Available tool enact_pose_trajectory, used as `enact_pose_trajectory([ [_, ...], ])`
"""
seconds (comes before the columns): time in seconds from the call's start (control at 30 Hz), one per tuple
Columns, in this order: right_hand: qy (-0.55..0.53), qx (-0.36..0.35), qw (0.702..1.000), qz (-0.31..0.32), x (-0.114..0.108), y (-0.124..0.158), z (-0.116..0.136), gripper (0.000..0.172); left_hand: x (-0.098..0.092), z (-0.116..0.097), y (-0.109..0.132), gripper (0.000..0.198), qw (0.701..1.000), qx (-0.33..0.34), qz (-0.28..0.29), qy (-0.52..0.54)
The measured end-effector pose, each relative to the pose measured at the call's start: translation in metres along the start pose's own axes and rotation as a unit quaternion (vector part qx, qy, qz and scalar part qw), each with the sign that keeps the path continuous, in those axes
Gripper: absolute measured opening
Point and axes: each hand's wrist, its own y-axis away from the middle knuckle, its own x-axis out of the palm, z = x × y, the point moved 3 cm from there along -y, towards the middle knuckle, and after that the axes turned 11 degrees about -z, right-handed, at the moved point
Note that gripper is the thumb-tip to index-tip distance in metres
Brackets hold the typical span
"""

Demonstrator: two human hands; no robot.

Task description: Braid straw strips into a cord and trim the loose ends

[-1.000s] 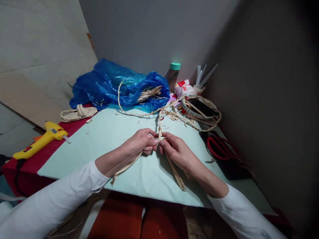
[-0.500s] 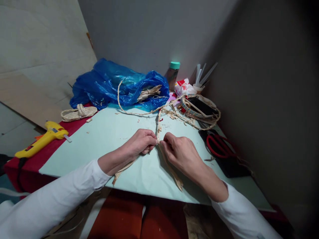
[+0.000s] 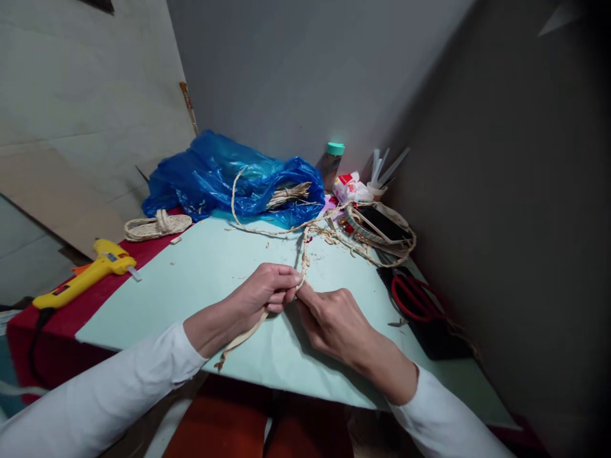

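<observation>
Both my hands meet over a pale green paper sheet (image 3: 200,273). My left hand (image 3: 267,292) is closed, pinching the near end of a braided straw cord (image 3: 302,254) that runs away toward the back of the table. A loose flat straw strip (image 3: 241,334) trails from under that hand toward the front edge. My right hand (image 3: 329,321) is closed too, its fingers curled around straw strands right next to the left fingertips; what lies under the palm is hidden.
A blue plastic bag (image 3: 224,178) holding straw lies at the back. A yellow glue gun (image 3: 86,277) and a small woven straw sandal (image 3: 157,224) rest at the left on red cloth. Red-handled scissors (image 3: 413,299), a phone (image 3: 382,219), a green-capped bottle (image 3: 331,164) and glue sticks (image 3: 382,172) crowd the right wall.
The right hand turned palm down and closed over the strip that trailed toward the front edge, which no longer shows. The view tilted slightly, so everything sits lower in the picture.
</observation>
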Motion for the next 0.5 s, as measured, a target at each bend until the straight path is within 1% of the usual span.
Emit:
enact_pose_trajectory([
  [0.03, -0.011, 0.004, 1.000, -0.011, -0.002, -0.001, -0.001, 0.022, 0.000, -0.001, 0.001, 0.018, 1.000, 0.003, 0.000, 0.002],
  [0.07, -0.029, 0.023, 0.999, -0.037, -0.006, -0.002, -0.002, 0.022, -0.001, -0.002, 0.001, 0.017, 1.000, 0.011, -0.002, -0.001],
  [0.1, -0.052, 0.057, 0.994, -0.075, -0.011, -0.004, -0.005, 0.025, -0.001, -0.003, 0.001, 0.017, 1.000, 0.018, -0.004, -0.001],
  [0.17, -0.109, 0.154, 0.972, -0.143, -0.019, -0.007, -0.014, 0.027, -0.001, -0.003, 0.001, 0.017, 1.000, 0.026, -0.006, -0.002],
  [0.2, -0.153, 0.198, 0.956, -0.151, -0.020, -0.008, -0.018, 0.026, -0.001, -0.003, 0.000, 0.017, 1.000, 0.029, -0.004, -0.005],
  [0.23, -0.215, 0.231, 0.939, -0.134, -0.019, -0.010, -0.021, 0.024, 0.000, -0.002, 0.000, 0.017, 0.999, 0.036, -0.001, -0.018],
  [0.27, -0.290, 0.252, 0.918, -0.099, -0.015, -0.012, -0.021, 0.025, 0.001, -0.001, -0.001, 0.017, 0.998, 0.048, 0.001, -0.039],
  [0.33, -0.422, 0.280, 0.861, -0.035, -0.005, -0.013, -0.020, 0.028, 0.002, 0.001, 0.000, 0.017, 0.992, 0.082, 0.000, -0.094],
  [0.37, -0.458, 0.292, 0.839, -0.024, -0.001, -0.013, -0.019, 0.029, 0.002, 0.001, 0.000, 0.017, 0.987, 0.099, -0.006, -0.124],
  [0.4, -0.469, 0.302, 0.829, -0.025, 0.002, -0.013, -0.019, 0.030, 0.002, 0.002, 0.002, 0.019, 0.982, 0.114, -0.014, -0.152],
  [0.43, -0.459, 0.306, 0.834, -0.033, 0.005, -0.012, -0.020, 0.032, 0.002, 0.002, 0.003, 0.021, 0.976, 0.125, -0.024, -0.177],
  [0.5, -0.416, 0.291, 0.860, -0.045, 0.007, -0.011, -0.022, 0.035, 0.001, 0.002, 0.007, 0.024, 0.963, 0.145, -0.049, -0.223],
])
